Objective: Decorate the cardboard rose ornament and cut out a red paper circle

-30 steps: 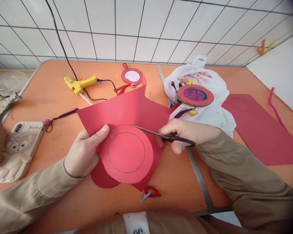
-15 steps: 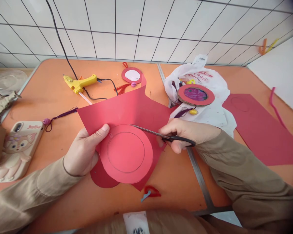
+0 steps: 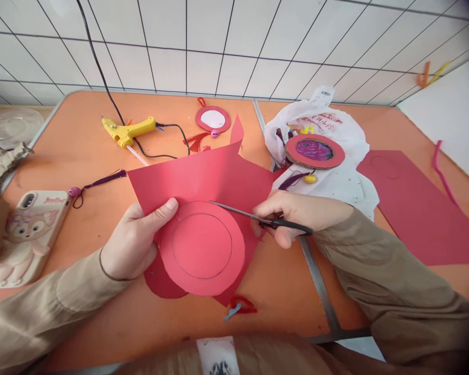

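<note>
My left hand (image 3: 138,237) pinches a sheet of red paper (image 3: 187,174) at its left side, thumb on top and fingers behind. A round disc (image 3: 202,247) with a pencilled ring inside is partly cut out of this sheet and still joins it near my thumb. In my right hand (image 3: 289,216) are black-handled scissors (image 3: 258,217), their blades pointing left along the disc's upper edge. The blades look nearly closed on the paper. Under my left hand, another dark red rounded piece (image 3: 164,281) shows below the sheet.
Behind the sheet lie a yellow glue gun (image 3: 127,130) with its cord and a red-rimmed round ornament (image 3: 213,120). A white plastic bag (image 3: 352,135) bears a purple-centred ornament (image 3: 315,151). More red paper (image 3: 422,208) lies right, a phone (image 3: 31,234) left.
The view has shifted slightly. The sheet's narrow upper flap has bent to the right, and the scissors stay at almost the same place on the disc's edge.
</note>
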The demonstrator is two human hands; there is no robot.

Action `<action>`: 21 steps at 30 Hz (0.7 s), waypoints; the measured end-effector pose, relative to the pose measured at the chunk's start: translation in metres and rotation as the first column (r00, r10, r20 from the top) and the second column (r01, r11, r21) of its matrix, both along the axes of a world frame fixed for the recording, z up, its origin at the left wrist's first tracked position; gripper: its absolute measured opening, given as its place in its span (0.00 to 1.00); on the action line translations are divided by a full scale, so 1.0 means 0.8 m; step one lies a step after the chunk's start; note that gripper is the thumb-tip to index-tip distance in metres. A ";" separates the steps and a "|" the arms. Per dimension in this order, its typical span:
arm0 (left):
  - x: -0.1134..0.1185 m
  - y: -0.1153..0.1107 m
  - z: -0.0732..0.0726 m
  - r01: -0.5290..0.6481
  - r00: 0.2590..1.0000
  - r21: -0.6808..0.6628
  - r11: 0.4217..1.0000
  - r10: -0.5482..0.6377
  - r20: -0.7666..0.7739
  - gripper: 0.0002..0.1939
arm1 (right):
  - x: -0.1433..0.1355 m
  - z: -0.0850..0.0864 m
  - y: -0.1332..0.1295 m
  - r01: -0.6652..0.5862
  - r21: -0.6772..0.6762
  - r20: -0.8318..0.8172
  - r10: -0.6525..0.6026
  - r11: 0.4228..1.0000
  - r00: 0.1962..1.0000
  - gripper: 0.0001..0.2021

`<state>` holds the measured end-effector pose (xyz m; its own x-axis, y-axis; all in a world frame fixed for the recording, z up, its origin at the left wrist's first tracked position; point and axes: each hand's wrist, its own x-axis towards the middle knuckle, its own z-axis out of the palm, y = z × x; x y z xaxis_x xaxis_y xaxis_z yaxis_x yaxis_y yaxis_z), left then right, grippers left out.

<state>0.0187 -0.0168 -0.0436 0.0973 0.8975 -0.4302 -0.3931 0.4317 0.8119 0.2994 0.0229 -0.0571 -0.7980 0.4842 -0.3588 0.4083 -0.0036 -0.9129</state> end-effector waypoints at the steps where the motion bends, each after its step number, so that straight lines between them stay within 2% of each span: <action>1: -0.001 0.000 -0.001 -0.008 1.000 -0.004 1.000 0.008 -0.001 0.10 | 0.000 0.000 0.000 -0.001 0.004 0.001 0.001 1.000 1.000 0.30; 11: 0.000 0.000 0.003 -0.008 1.000 -0.041 0.999 0.008 -0.003 0.08 | 0.001 -0.002 -0.001 0.000 -0.028 0.034 0.001 1.000 0.999 0.32; 18: -0.002 0.002 -0.002 -0.003 1.000 -0.035 0.999 0.004 0.020 0.11 | 0.003 0.001 -0.001 -0.040 0.008 0.072 0.040 0.999 0.997 0.29; 21: -0.002 0.002 -0.002 -0.005 1.000 -0.047 0.999 0.005 -0.001 0.09 | 0.004 0.000 0.000 -0.061 0.032 0.077 0.059 0.998 0.995 0.28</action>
